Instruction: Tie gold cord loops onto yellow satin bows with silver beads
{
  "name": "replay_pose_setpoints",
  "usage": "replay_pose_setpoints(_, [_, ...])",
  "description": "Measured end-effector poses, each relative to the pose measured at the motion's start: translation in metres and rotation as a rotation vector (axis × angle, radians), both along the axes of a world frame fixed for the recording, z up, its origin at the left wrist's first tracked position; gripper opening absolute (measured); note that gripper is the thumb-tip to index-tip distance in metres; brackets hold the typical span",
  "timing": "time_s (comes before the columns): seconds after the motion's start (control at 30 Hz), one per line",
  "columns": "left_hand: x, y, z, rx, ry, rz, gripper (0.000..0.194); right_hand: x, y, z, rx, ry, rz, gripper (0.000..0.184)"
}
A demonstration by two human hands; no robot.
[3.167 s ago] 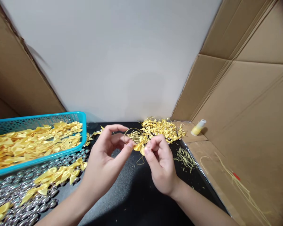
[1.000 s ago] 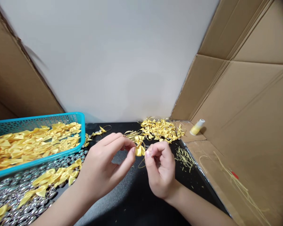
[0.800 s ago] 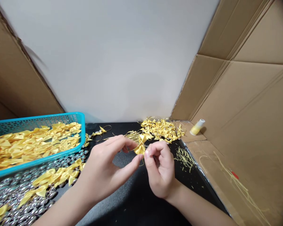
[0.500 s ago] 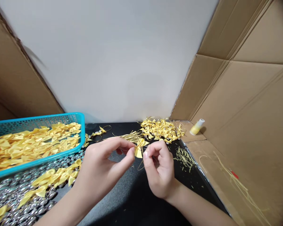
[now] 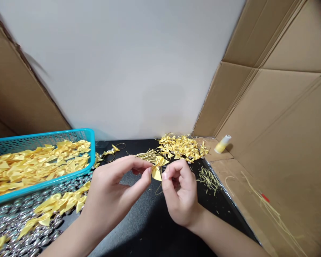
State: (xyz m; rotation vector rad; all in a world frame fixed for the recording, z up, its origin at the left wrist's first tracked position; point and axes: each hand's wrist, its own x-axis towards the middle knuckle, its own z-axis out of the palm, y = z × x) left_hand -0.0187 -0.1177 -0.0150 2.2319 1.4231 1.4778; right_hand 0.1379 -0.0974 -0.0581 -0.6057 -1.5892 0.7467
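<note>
Between thumb and index finger, my left hand (image 5: 123, 182) pinches a yellow satin ribbon bow (image 5: 158, 167), its tails pointing right. Close beside it my right hand (image 5: 180, 194) is closed, thumb and index tips pressed together on a thin cord (image 5: 157, 192) that loops below the bow. Most of the cord is hidden by the fingers. Behind the hands lie a bundle of gold cords (image 5: 148, 155) and a heap of finished-looking bows with cords and silvery beads (image 5: 182, 146).
A turquoise basket (image 5: 92, 150) full of yellow bows stands left. Silver beads (image 5: 24, 228) and loose bows (image 5: 59, 203) lie before it. Cord scraps (image 5: 209, 180), a thread spool (image 5: 223, 144) and long yellow strands (image 5: 270, 208) are right. Cardboard walls (image 5: 289, 117) flank the black table.
The bow shows slightly more clearly between the fingertips. Both hands hold nearly the same pose, and the whole view has shifted a little.
</note>
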Motion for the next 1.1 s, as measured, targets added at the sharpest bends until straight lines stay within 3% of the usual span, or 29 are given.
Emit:
replay_pose_setpoints(0.57, [0.004,-0.001,-0.004,0.272,0.19,-0.038,0.011,-0.004,-0.003,0.0,-0.028,0.034,0.012,0.02])
replay_pose_setpoints(0.87, [0.004,-0.003,0.002,0.151,0.142,0.005,0.006,-0.005,-0.002,-0.005,-0.032,0.041,0.009,0.017])
replay_pose_setpoints(1.1, [-0.001,0.001,0.006,0.086,0.249,-0.028,0.007,-0.006,-0.001,-0.004,-0.015,0.054,0.018,0.018])
